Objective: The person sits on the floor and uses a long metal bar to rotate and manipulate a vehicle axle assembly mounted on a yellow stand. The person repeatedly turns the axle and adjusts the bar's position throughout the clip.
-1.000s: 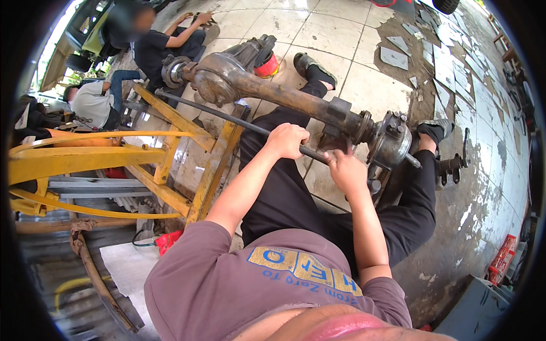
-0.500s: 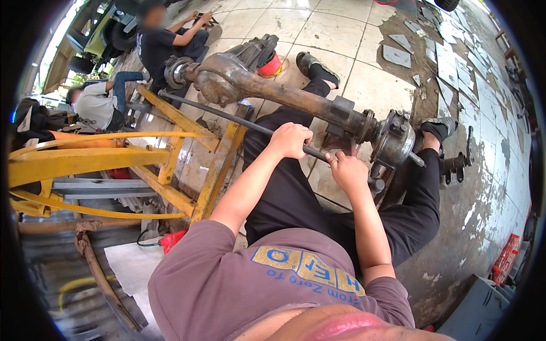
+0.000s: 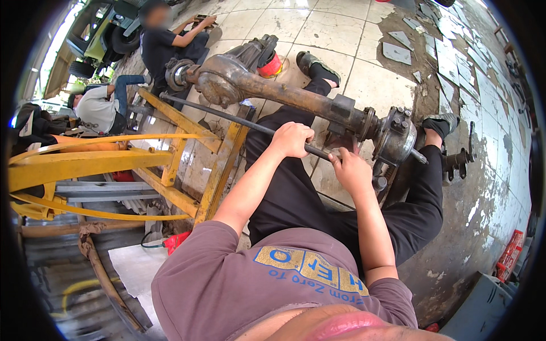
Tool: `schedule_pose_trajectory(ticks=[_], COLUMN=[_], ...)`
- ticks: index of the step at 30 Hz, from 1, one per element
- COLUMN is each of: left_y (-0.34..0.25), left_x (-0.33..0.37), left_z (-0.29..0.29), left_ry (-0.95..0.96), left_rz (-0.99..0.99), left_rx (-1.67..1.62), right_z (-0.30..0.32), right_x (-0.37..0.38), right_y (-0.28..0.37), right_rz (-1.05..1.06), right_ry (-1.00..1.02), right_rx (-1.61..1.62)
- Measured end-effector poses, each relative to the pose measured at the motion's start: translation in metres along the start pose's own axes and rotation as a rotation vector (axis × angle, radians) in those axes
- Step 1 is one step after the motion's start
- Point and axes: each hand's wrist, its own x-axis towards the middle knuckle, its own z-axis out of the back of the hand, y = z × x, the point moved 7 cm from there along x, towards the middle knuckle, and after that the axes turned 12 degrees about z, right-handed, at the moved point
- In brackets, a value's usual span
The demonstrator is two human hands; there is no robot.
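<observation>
A long dark metal rod [image 3: 227, 117] runs slantwise alongside a rusty vehicle axle [image 3: 290, 97] with a bulging differential housing. My left hand [image 3: 292, 140] is wrapped round the rod. Closer to the rod's right end, my right hand [image 3: 350, 170] grips it too, thumb on top. Both hands are on the near side of the axle tube, in front of my body. At the axle's right end is a round, bolted hub [image 3: 395, 139] with a short stub sticking out. The rod's far end reaches toward the axle's left end; how it is fastened there I cannot make out.
A yellow steel frame [image 3: 207, 179] stands close at my left. A red container [image 3: 270, 66] sits behind the axle. Two people, one in a dark shirt [image 3: 159, 48] and one in a light shirt [image 3: 96, 108], sit at the far left. Broken tiles [image 3: 396, 53] lie far right.
The view has shifted slightly, so the scene sits a little further right. Both hands keep about the same places on the rod.
</observation>
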Motion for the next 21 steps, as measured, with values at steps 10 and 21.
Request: schedule_pose_trajectory(ticks=[10,21], left_y=[-0.003,-0.001], left_x=[0.000,0.001], left_z=[0.003,-0.001], left_ry=[-0.022,-0.015], left_rz=[-0.016,-0.015], left_rx=[-0.022,-0.009], right_z=[-0.024,-0.017], right_x=[-0.010,-0.006], right_y=[0.003,0.002], right_rz=[0.222,0.119], right_ry=[-0.055,0.019], right_rx=[0.020,0.132])
